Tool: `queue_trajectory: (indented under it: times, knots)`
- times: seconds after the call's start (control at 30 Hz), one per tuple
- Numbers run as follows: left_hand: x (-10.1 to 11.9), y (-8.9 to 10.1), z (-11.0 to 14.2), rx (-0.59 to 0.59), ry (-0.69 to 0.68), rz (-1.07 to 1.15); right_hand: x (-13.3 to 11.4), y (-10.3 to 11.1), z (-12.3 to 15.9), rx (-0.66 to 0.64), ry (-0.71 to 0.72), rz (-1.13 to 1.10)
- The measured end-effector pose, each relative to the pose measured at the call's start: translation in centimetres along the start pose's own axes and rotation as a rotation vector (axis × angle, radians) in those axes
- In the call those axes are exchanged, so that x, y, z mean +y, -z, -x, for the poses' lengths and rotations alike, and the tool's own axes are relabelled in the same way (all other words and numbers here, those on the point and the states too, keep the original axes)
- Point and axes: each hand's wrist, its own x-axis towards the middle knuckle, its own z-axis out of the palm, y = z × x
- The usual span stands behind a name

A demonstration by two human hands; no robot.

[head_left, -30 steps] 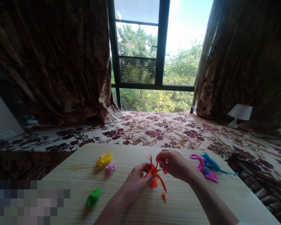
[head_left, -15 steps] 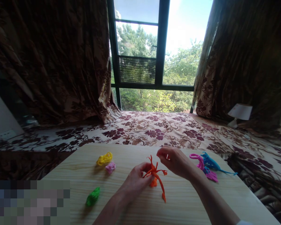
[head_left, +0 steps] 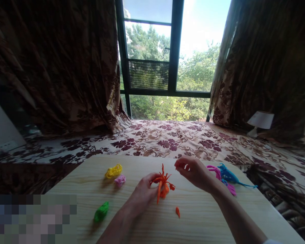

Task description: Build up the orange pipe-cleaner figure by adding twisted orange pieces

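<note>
My left hand point(head_left: 144, 188) is closed on an orange piece of modelling clay point(head_left: 164, 192), pinched at its left side between thumb and fingers. Thin strands stick up and out from its top, and one hangs down in front. To the right and slightly higher, my right hand point(head_left: 190, 169) is raised with its fingertips pressed together. Whether anything is between them I cannot make out. A small orange clay bit point(head_left: 177, 212) lies apart on the wooden table point(head_left: 132, 223), below the larger piece.
Left on the table are a yellow clay tangle point(head_left: 113, 171), a pink lump point(head_left: 120, 180) and a green lump point(head_left: 101, 212). Magenta clay point(head_left: 214, 169) and blue clay point(head_left: 228, 175) lie beyond my right forearm. Behind are a flowered cloth point(head_left: 167, 135) and a white lamp point(head_left: 260, 120).
The orange bit at the end of the long hanging strand is now separate on the table. The orange piece has turned and shifted slightly left; my right hand has moved a little right.
</note>
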Motion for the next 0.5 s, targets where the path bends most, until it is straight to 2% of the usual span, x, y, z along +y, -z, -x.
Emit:
queue_trajectory:
  times: [0.2,0.33,0.5]
  knots:
    - [0.3,1.2,0.1,0.002,-0.023,-0.147,1.2,-1.5,2.7,-0.014,-0.081,0.009]
    - [0.3,3.5,-0.1,0.175,-0.065,-0.387,2.4,-2.4,5.5,-0.011,-0.156,-0.008]
    - [2.1,5.6,0.0,0.330,-0.047,-0.374,3.5,-3.5,7.7,-0.006,-0.308,-0.272]
